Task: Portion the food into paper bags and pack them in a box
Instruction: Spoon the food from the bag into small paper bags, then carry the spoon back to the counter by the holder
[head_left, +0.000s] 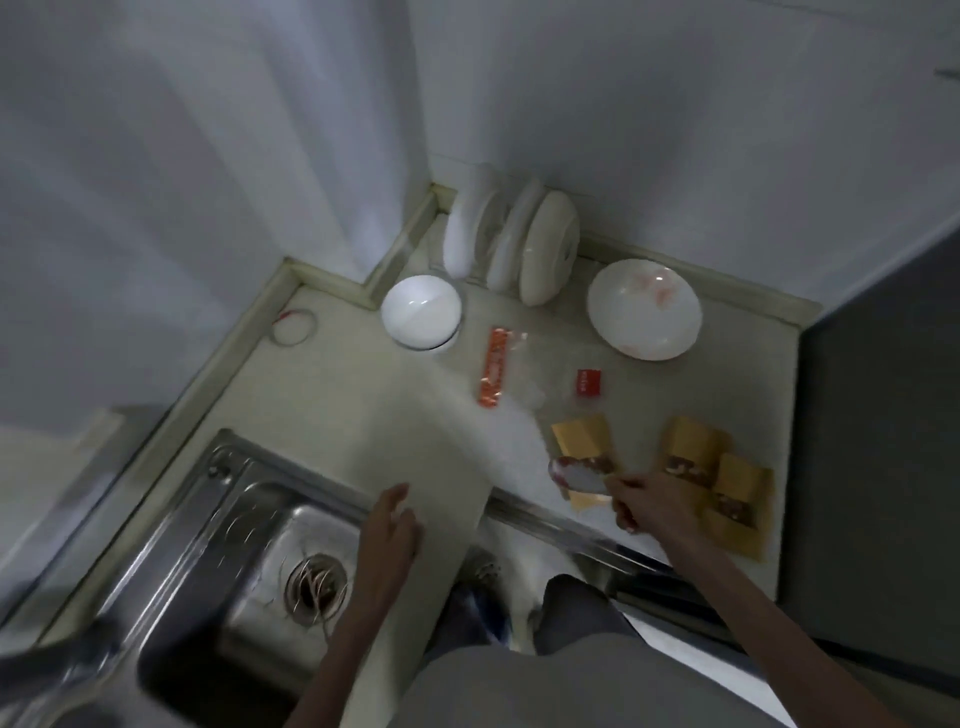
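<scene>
The right hand (649, 506) grips a spoon (576, 475) and holds its bowl over the opening of a brown paper bag (582, 441) that lies flat on the counter (363, 405). Two more paper bags (717, 478) lie just beside it, to the right. The left hand (389, 525) is relaxed with straight fingers, at the edge of the steel sink (249, 545). A white bowl (421, 312) stands further back.
</scene>
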